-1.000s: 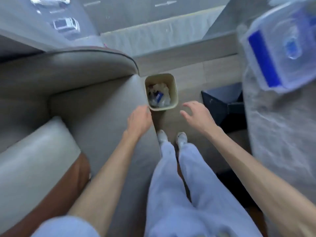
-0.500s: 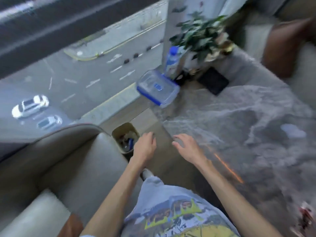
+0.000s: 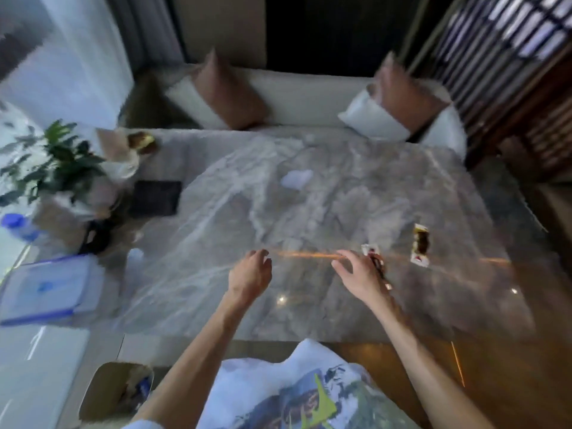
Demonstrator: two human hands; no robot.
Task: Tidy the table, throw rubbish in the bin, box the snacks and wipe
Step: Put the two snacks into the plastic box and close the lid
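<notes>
Both bare forearms reach forward over the near edge of the table (image 3: 309, 212). The left hand (image 3: 250, 274) hangs palm down over the near middle of the top, fingers loosely curled and holding nothing. The right hand (image 3: 360, 274) is beside it, palm down, fingers spread and relaxed, also holding nothing. A snack wrapper (image 3: 376, 261) lies just at its outer side, partly hidden by the fingers; whether they touch it cannot be told.

A second wrapper (image 3: 420, 244) lies further toward the right edge, apart from the first. A crumpled white tissue (image 3: 296, 178) sits alone toward the far middle. The wide middle of the table between tissue and hands is bare stone.

Along the left edge stand a plant (image 3: 52, 162), a bottle (image 3: 15, 224) with a blue cap, and a dark square mat (image 3: 156, 198). At the near left corner rests a clear plastic box (image 3: 46, 289) with a blue-trimmed lid on it; its contents are too blurred to tell. On the floor below that corner stands the bin (image 3: 93, 394), open, with crumpled rubbish inside.
</notes>
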